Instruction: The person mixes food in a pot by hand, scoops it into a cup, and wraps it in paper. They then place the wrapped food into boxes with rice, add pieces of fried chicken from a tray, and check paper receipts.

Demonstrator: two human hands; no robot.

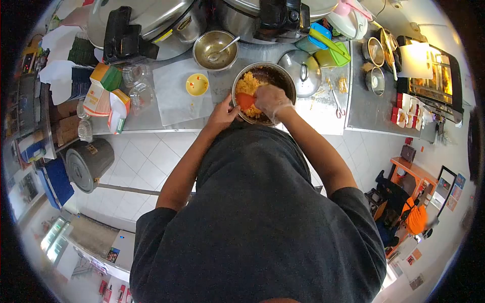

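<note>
A round metal pot point(292, 91) stands at the counter's front edge, holding orange-yellow rice point(248, 81) with a dark layer along its far inner side. My left hand point(223, 112) grips the pot's left rim. Inside the pot, my right hand point(272, 101), in a clear plastic glove, is closed around the handle end of a red-orange rice paddle point(245, 100). The paddle's blade rests against the rice; its handle is hidden by the hand. Left of the pot, a small yellow bowl point(197, 85) with red smears sits on white paper point(174, 108).
Behind the pot is a metal bowl point(202, 49) with a spoon point(227, 45). A metal lid point(308, 83) and scissors point(337, 103) lie to the right. Large cookers point(179, 30) line the back. Cartons point(101, 101) and clear plastic containers point(141, 93) are at left.
</note>
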